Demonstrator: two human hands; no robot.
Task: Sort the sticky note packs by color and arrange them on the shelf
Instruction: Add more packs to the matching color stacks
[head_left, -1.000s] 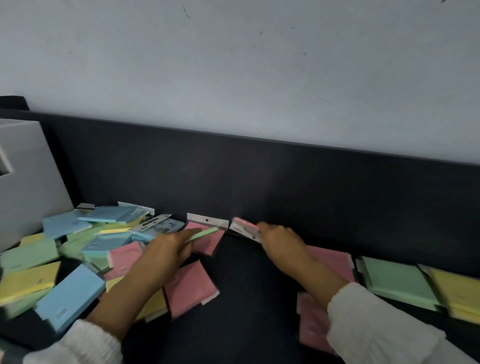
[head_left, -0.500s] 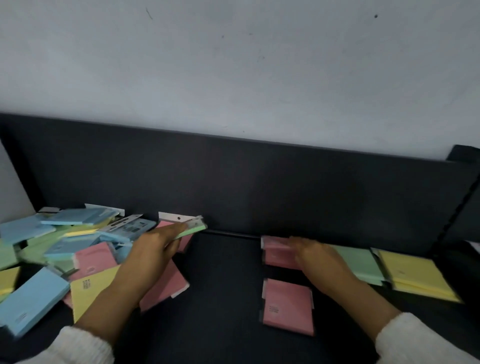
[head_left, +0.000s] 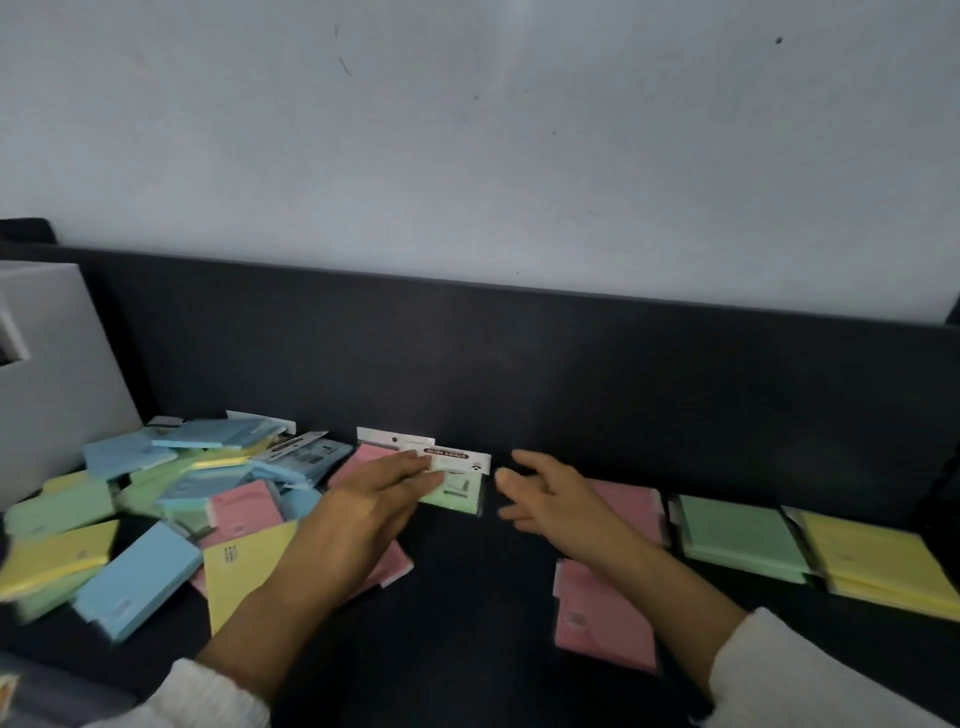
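Note:
My left hand (head_left: 371, 501) holds a green sticky note pack (head_left: 456, 486) with a white header card, just above the dark shelf (head_left: 467, 623). My right hand (head_left: 553, 493) hovers beside the pack with spread fingers and holds nothing. A jumbled pile of blue, green, yellow and pink packs (head_left: 156, 514) lies at the left. Sorted packs lie at the right: pink packs (head_left: 605, 618), a green stack (head_left: 737, 535) and a yellow stack (head_left: 878, 561).
The shelf's dark back panel (head_left: 519, 364) rises behind the packs, with a pale wall above. A grey box (head_left: 57, 384) stands at the far left. Bare shelf surface shows between the pile and the pink packs.
My right hand left the pink pack on the pink group and moved left toward the green pack. My left hand carried the green pack rightward, out from the pile.

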